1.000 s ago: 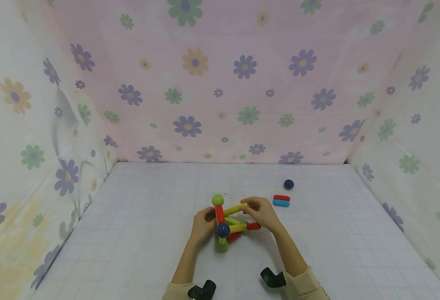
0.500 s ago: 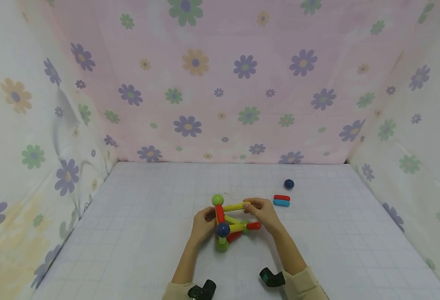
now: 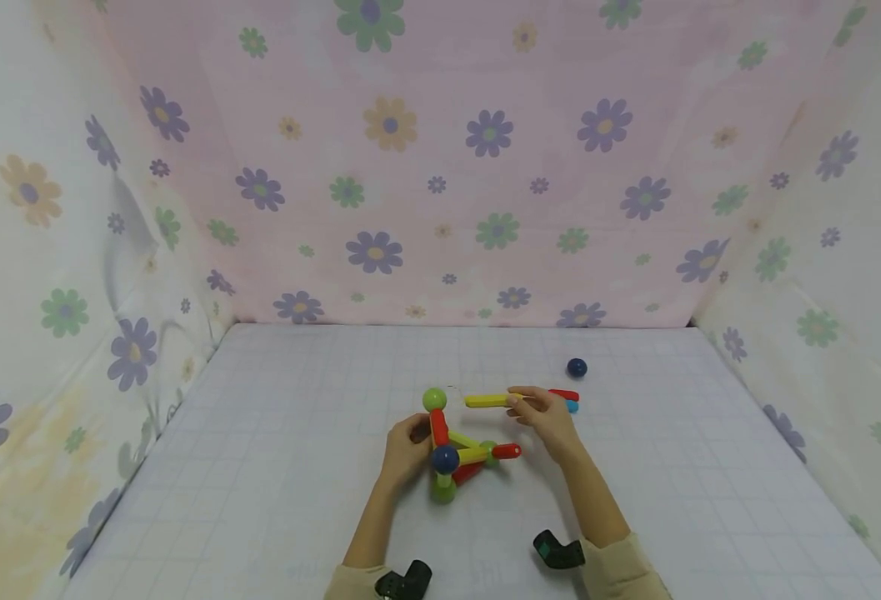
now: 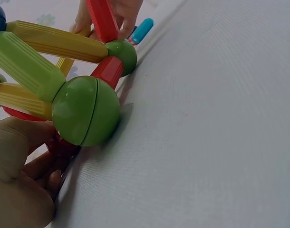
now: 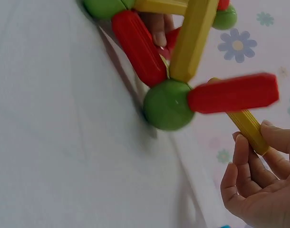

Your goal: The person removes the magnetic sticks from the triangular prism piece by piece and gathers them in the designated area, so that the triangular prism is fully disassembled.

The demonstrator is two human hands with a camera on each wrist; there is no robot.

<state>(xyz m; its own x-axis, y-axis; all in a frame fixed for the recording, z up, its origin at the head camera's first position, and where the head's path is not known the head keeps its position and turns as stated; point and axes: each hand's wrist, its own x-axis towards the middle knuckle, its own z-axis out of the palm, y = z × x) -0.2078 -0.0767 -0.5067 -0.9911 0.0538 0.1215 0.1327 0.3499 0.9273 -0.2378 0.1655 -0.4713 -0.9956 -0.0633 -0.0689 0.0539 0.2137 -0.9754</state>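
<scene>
A toy frame of building sticks and balls [image 3: 438,429] stands on the table in the middle of the head view. Green balls [image 4: 86,110] and a dark blue ball [image 3: 445,459] join its red, yellow and light green sticks. My left hand [image 3: 406,452] grips the frame at its left side, fingers around a red piece [image 4: 62,146] low down; the fingertips are partly hidden in the head view. With thumb and fingers my right hand [image 3: 551,423] pinches one end of a loose yellow stick [image 3: 488,401], whose other end points left, apart from the frame. A red stick [image 5: 233,92] juts from a lower green ball.
Beyond my right hand lie a loose red stick [image 3: 564,395] and a blue stick [image 3: 573,407], partly covered by the hand. Farther back is a loose dark blue ball [image 3: 577,367]. Flowered cloth [image 3: 448,208] encloses the back and sides of the white table [image 3: 290,417].
My right hand has drawn the yellow stick away from the frame, to the right and slightly back, and the stick now lies level. The left hand and frame have stayed put.
</scene>
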